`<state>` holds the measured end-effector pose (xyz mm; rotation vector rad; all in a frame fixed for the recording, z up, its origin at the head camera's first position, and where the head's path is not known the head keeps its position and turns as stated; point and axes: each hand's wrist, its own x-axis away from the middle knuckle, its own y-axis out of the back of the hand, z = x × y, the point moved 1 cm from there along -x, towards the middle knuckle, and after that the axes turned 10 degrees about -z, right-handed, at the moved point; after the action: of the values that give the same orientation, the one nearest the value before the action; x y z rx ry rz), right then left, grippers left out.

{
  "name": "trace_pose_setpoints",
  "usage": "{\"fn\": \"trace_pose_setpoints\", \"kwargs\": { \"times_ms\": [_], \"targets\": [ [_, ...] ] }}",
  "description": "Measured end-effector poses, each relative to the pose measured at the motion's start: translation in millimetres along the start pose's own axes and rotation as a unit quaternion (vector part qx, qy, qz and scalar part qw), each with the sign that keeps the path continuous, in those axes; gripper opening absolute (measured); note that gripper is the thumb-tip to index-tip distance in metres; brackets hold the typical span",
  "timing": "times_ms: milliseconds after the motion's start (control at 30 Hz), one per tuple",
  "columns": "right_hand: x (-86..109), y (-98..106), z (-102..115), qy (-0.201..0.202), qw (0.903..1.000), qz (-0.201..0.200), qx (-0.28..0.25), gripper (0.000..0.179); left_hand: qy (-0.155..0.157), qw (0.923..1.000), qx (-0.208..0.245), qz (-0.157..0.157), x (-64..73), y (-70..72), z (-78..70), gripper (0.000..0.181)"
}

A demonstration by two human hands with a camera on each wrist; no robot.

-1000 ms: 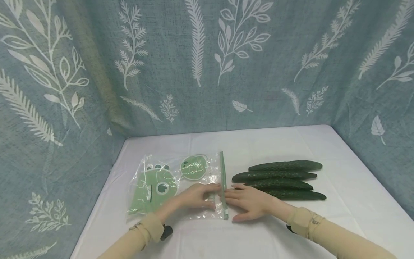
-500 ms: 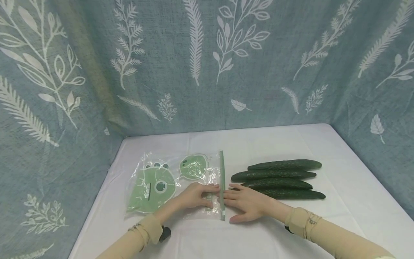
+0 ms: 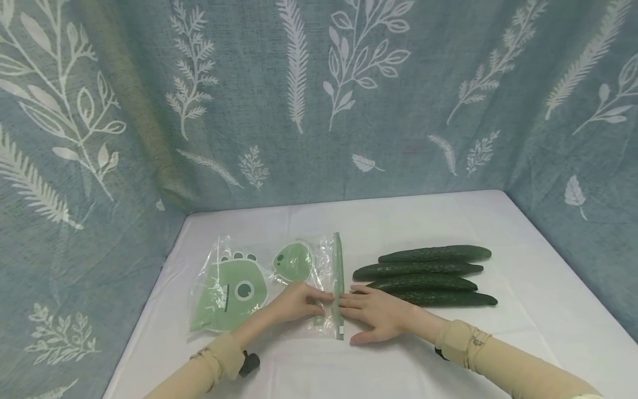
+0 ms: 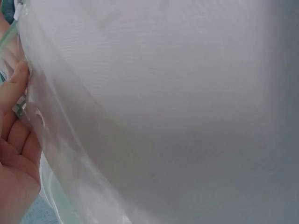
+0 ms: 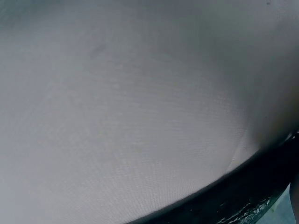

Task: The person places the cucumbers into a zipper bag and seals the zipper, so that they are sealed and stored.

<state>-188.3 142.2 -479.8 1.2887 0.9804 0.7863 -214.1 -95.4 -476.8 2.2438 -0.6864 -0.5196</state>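
A clear zip bag [image 3: 286,330] with green cartoon prints lies flat on the left of the white table, its green zip strip [image 3: 339,310] facing right. My left hand [image 3: 296,303] is on the bag near this strip, fingers curled and pinching the film. In the left wrist view, clear film drapes beside the curled fingers [image 4: 21,137]. From the other side my right hand [image 3: 376,313] reaches the strip with straight fingers, palm down, fingertips right at the bag's mouth. Several dark green cucumbers [image 3: 433,254] lie side by side behind the right hand, which partly hides the nearest ones.
A white cloth covers the table [image 3: 309,371]. Blue-green curtains [image 3: 299,155] with white leaf prints enclose its back and sides. A cucumber [image 5: 210,205] crosses the bottom right of the right wrist view.
The left index finger and thumb have drawn a little closer together at the film beside the strip. The right hand stays at the bag's mouth, and the cucumbers remain in place.
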Motion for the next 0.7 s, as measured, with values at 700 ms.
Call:
{"fn": "trace_pose_setpoints", "kwargs": {
  "times_ms": [700],
  "targets": [
    [0.9,-2.8,1.8,-0.014,0.9999,0.001,-0.008,0.068,0.026,0.9996,0.011,0.008,5.2,18.7,-20.1,0.024]
  ]
}}
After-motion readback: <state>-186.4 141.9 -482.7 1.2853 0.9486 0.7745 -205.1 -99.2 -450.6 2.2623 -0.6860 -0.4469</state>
